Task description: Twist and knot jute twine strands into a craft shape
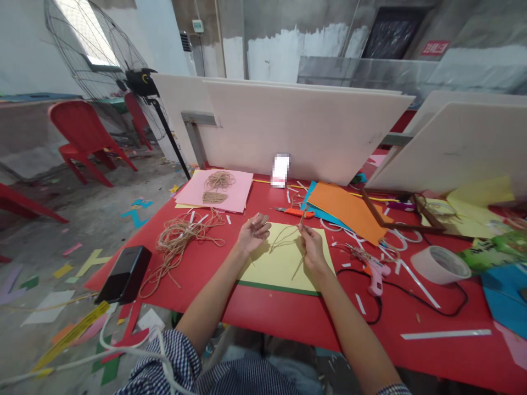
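Observation:
Over the yellow paper sheet (284, 263), my right hand (313, 249) pinches a short piece of brown twine (288, 237), whose loose ends stick out left and downward. My left hand (254, 233) is raised above the sheet's left edge, palm turned up, fingers loosely curled and apart, with nothing visible in it. A loose heap of twine (181, 236) lies left of that hand. Behind it, a pink sheet (239, 192) carries a looped twine flower (219, 180) above a twine pot shape (214, 197). An orange utility knife (298, 212) rests just beyond my right hand.
Right of the sheet lie a pink glue gun (375, 274) with its cord, a tape roll (440, 264), orange paper (349, 208) and white strips. A black power bank (123, 274) sits at the left edge. White boards (296, 126) and a phone (280, 170) stand behind.

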The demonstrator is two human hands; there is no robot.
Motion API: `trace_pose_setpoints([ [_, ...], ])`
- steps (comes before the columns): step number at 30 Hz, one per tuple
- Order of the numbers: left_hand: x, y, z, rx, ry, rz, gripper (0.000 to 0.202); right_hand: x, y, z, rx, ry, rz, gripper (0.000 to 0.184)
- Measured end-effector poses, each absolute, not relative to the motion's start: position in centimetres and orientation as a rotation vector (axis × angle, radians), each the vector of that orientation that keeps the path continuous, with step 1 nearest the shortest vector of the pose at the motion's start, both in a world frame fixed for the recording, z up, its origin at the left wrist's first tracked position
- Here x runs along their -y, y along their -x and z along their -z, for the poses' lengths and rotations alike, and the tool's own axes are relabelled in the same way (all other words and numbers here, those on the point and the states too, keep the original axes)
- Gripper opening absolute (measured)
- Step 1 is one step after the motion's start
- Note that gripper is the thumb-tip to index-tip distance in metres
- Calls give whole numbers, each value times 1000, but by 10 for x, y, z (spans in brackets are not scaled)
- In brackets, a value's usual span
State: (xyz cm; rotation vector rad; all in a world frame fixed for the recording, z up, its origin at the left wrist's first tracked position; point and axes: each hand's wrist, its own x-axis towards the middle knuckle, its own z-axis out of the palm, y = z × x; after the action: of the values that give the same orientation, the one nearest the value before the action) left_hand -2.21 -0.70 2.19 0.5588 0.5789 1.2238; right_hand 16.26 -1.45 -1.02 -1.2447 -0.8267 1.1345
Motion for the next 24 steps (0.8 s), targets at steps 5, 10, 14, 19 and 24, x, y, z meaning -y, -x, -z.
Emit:
trace_pose_setpoints([
  [5,5,22,-19,-620,-664,-1193,48,16,-160,7,803,1254,-1144,49],
  [10,0,13,-13,-959,-1104,-1248,34,24,-154,-2,883,1284,-1182,44],
  [14,5,2,-6,-1102,-1564,-1178,27,27,-150,-4,1106,1231,-1192,38],
  [19,10,-6,6,-1281,-1965,-933,31,27,-150,-4,1392,1336,-1018,34],
  [24,8,-4,6,-1415,-2090,-921,28,32,-150,-9,1744,1564,-709,25],
])
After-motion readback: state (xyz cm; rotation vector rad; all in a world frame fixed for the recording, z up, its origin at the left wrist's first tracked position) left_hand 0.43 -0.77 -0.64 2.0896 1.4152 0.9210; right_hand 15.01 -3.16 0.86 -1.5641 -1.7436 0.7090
